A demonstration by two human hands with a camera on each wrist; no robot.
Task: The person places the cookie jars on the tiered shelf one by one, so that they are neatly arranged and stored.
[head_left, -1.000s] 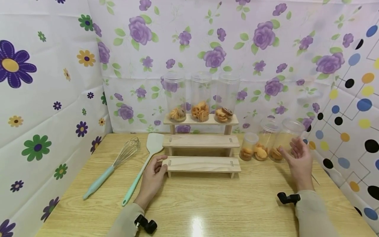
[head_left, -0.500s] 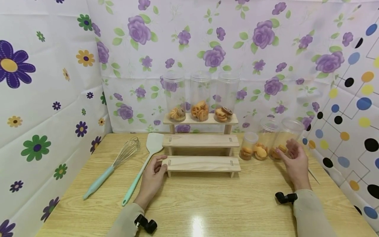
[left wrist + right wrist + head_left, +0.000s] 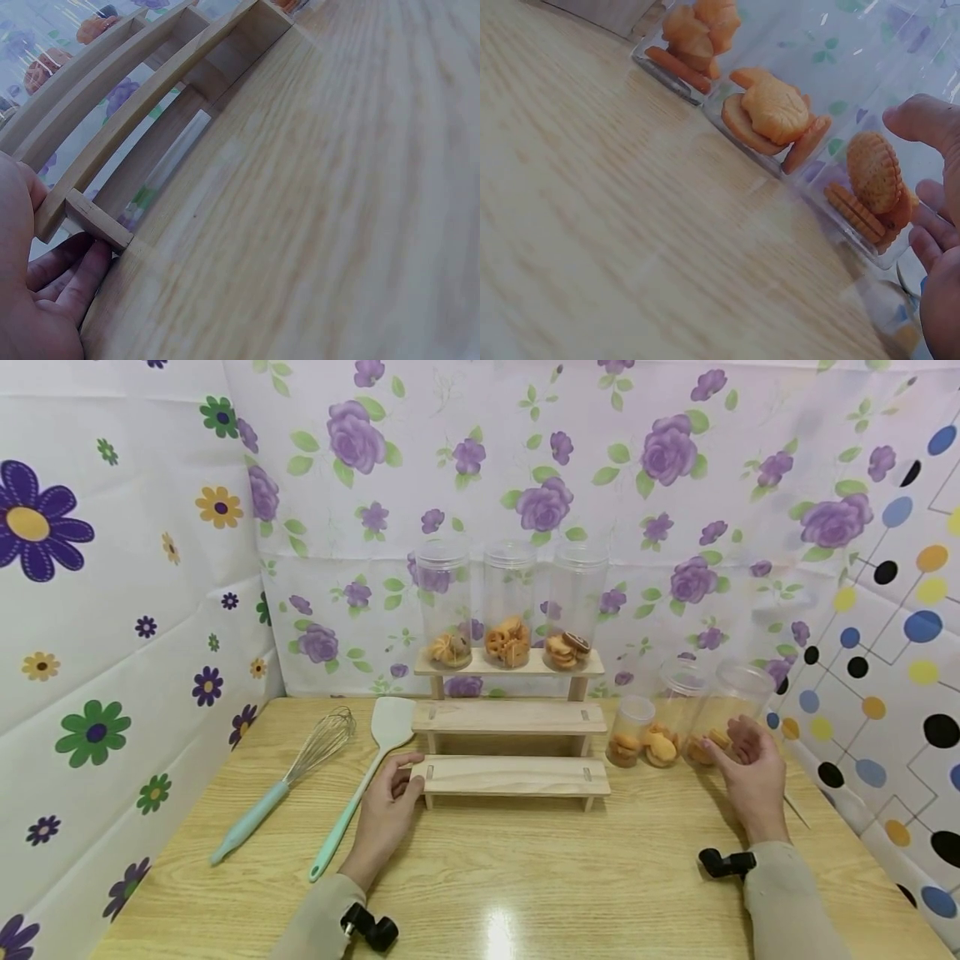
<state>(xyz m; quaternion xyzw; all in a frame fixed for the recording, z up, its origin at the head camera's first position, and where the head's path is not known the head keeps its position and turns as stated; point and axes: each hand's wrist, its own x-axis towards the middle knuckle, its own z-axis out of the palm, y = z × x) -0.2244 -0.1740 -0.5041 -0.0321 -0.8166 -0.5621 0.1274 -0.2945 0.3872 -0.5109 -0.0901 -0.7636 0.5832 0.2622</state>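
Observation:
In the head view a three-tier wooden display stand point(image 3: 517, 774) stands at the middle of the table. My left hand point(image 3: 388, 806) grips the left end of its lowest tier; in the left wrist view a wooden leg point(image 3: 99, 219) is beside the fingers. My right hand point(image 3: 753, 781) is around the rightmost clear jar point(image 3: 738, 693), thumb across its front and fingers curled along its right side. Round sandwich cookies point(image 3: 874, 172) lie in that jar. To its left stand another clear jar point(image 3: 678, 702) and a small jar point(image 3: 632, 720), both with cookies.
Three tall lidded cookie jars point(image 3: 508, 589) stand on the top tier. Left of the stand lie a spatula point(image 3: 360, 793) and a whisk point(image 3: 281, 789). A thin pointed object point(image 3: 797, 810) shows behind the right wrist. Patterned cloths point(image 3: 480, 485) surround the table.
My right hand has shifted a little left and closed in around the rightmost jar. The left hand stays on the stand's lowest tier.

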